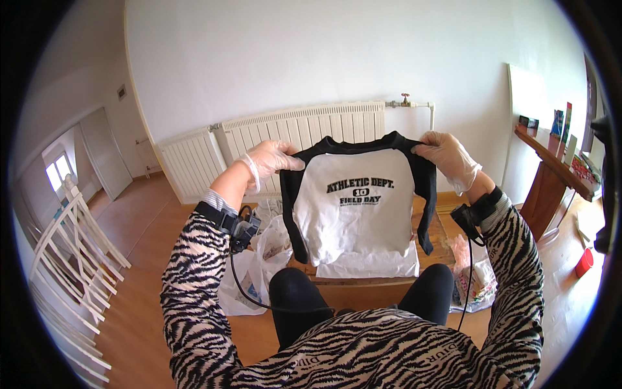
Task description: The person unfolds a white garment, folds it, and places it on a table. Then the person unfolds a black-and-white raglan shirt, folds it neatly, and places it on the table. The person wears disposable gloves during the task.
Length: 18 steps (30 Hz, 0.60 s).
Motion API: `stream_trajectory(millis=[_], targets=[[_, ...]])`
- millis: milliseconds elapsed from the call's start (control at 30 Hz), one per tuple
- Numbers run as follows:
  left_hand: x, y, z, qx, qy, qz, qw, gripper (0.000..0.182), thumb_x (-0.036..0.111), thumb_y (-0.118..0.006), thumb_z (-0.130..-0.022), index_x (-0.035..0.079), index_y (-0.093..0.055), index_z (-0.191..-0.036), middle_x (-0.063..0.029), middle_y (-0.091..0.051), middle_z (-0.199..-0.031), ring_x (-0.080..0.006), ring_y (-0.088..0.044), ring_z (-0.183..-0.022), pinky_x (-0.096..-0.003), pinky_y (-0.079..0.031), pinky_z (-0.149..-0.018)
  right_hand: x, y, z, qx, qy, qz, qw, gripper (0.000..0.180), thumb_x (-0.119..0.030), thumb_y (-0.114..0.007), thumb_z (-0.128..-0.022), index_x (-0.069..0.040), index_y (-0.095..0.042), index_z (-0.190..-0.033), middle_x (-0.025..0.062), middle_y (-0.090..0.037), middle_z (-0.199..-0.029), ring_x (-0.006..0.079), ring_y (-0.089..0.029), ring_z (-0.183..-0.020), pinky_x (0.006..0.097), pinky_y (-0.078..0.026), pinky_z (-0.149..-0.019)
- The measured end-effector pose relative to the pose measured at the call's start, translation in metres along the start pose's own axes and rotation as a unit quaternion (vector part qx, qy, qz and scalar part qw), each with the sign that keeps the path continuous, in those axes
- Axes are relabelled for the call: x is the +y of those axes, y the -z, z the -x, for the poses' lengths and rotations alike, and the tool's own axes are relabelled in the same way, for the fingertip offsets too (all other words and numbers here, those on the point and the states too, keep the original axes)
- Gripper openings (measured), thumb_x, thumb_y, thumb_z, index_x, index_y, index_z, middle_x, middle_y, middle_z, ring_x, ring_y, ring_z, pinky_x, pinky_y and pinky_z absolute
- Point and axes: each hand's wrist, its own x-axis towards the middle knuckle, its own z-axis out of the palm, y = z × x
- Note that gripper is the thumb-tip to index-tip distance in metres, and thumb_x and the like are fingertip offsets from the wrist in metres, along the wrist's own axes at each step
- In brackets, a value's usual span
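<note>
A white raglan shirt [359, 223] with black sleeves and a black neckline hangs spread out before me, its printed side facing me. My left hand [272, 163], in a clear disposable glove, pinches the shirt's left shoulder in view. The opposite shoulder is gripped between the fingers of my right hand [448, 158], gloved likewise. Both sleeves dangle at the sides. Below the shirt, a white cloth or plastic sheet [369, 265] lies on a low wooden table [435, 243], largely hidden behind the shirt.
White plastic bags [248, 287] stand left of my knees; a clear bag of colourful items [478, 287] lies to the right. A radiator [311, 126] lines the wall. A white railing [77, 253] is at far left, a wooden stand [544, 194] and red cup [584, 263] at right.
</note>
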Motion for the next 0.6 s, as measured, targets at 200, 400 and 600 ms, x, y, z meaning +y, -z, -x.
stream_trajectory(millis=[200,400,600], targets=[[-0.002,-0.003,0.003,0.033,-0.006,0.053,0.998,0.044,0.019,-0.086,-0.085,-0.001,-0.073,-0.122,-0.0055,-0.075,-0.11,-0.0168,-0.065,-0.104,-0.0331,-0.047,-0.097,-0.004,-0.001,-0.001,0.008,0.008,-0.005,1.0,0.025,-0.018,-0.075,-0.095,0.005,-0.074,-0.103,0.0033,-0.069,-0.084,0.0115,-0.059,-0.08,0.0295,-0.051,-0.076],[0.001,-0.003,-0.001,0.041,-0.003,-0.072,0.997,0.059,0.028,-0.089,-0.082,-0.002,-0.071,-0.129,-0.0153,-0.074,-0.125,-0.0254,-0.067,-0.118,-0.0356,-0.048,-0.106,-0.009,-0.005,-0.004,0.012,-0.003,0.033,0.999,0.026,-0.02,-0.076,-0.096,0.005,-0.074,-0.103,0.0056,-0.069,-0.083,0.0125,-0.059,-0.079,0.0306,-0.051,-0.075],[-0.002,-0.014,-0.005,0.087,0.015,-0.124,0.988,0.062,0.029,-0.084,-0.088,-0.002,-0.065,-0.138,-0.0184,-0.07,-0.134,-0.0275,-0.066,-0.122,-0.0381,-0.053,-0.103,-0.017,-0.014,0.0,0.02,-0.062,0.009,0.998,0.014,-0.018,-0.073,-0.098,-0.005,-0.073,-0.098,-0.0037,-0.062,-0.08,0.0076,-0.053,-0.069,0.0255,-0.044,-0.06]])
